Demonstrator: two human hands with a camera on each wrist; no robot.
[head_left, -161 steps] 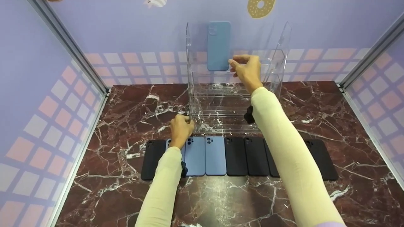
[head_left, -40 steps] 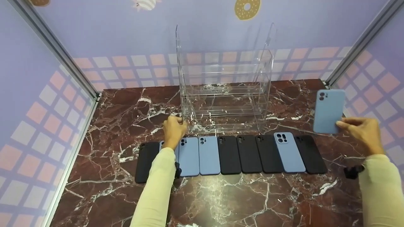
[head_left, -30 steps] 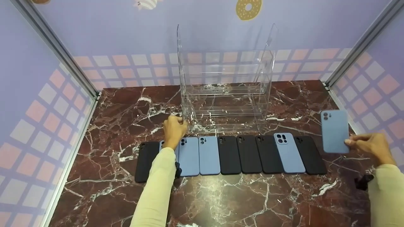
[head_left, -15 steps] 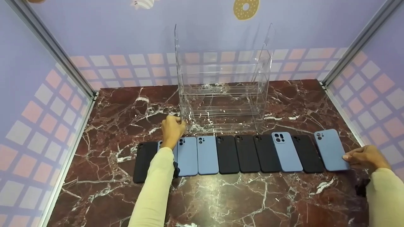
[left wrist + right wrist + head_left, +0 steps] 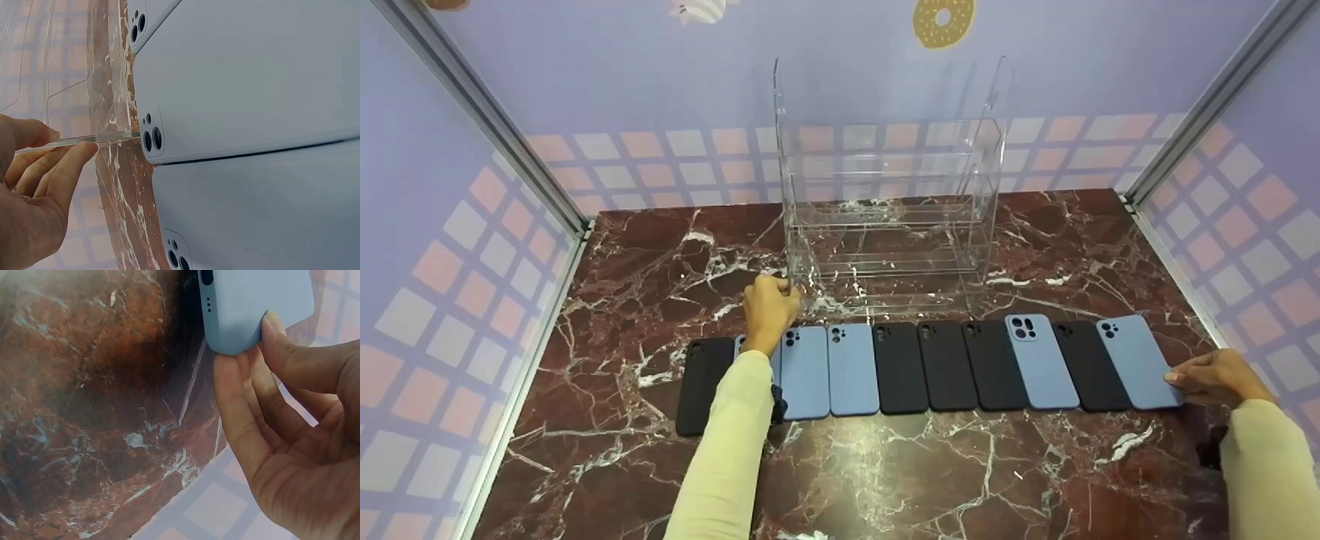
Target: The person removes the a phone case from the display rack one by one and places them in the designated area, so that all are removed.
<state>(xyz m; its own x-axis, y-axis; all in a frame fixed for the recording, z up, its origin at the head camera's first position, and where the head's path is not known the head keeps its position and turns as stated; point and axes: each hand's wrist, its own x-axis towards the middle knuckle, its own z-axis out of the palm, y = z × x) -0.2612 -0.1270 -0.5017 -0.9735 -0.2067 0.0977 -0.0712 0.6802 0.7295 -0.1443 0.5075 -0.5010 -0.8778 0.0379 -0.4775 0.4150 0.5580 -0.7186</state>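
Note:
My left hand (image 5: 771,309) pinches the front edge of the left side panel of a clear acrylic tiered rack (image 5: 889,224). In the left wrist view its thumb and fingers lie on either side of the panel edge (image 5: 115,136). My right hand (image 5: 1219,375) pinches the lower right corner of a blue phone case (image 5: 1140,364) at the right end of a row. That case lies by the black phone case (image 5: 1091,367); in the right wrist view the thumb is on the blue case's back (image 5: 270,298) and fingers are under its edge.
The row also holds a blue case with a large camera cutout (image 5: 1041,367), several black cases (image 5: 901,371) and other blue cases (image 5: 853,371). One is partly behind my left forearm. Patterned purple walls enclose the red marble tabletop (image 5: 930,465) on three sides.
My right hand has carried the blue phone case from the rack's top to the right, lowered it to the tabletop, then slid it slightly left against the row. The left hand keeps its grip.

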